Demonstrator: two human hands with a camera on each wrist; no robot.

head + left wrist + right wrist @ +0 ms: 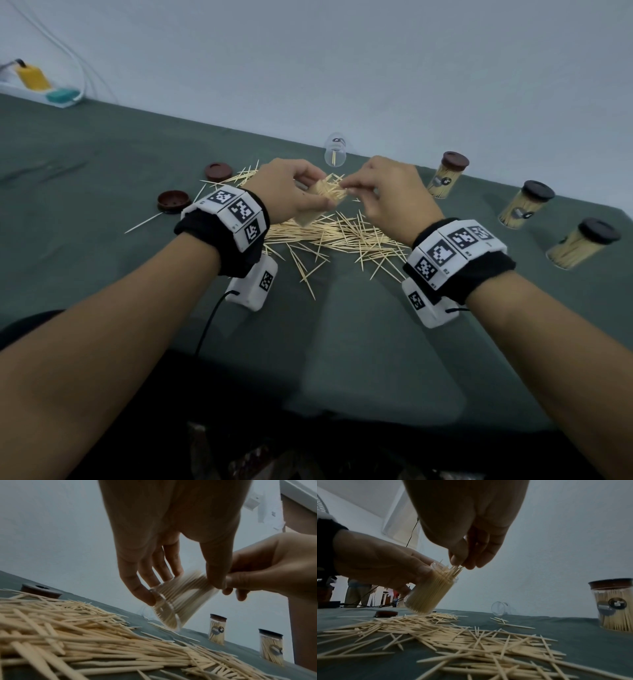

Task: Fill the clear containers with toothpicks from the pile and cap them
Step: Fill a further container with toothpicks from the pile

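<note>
A plain pale grey-white wall [376, 68] rises straight behind the bench [102, 164], which is covered by a dull grey-green cloth lying with soft creases. At the far left corner of the bench sits a white power strip [41, 96] carrying a yellow plug [32, 77] and a teal plug [61, 95], with thin white cables [85, 68] looping up the wall. The light is dim, cool and even. In the right wrist view a pale framed panel [399, 520] stands at the left; below it the legs of people [358, 595] show in a brighter space.
</note>
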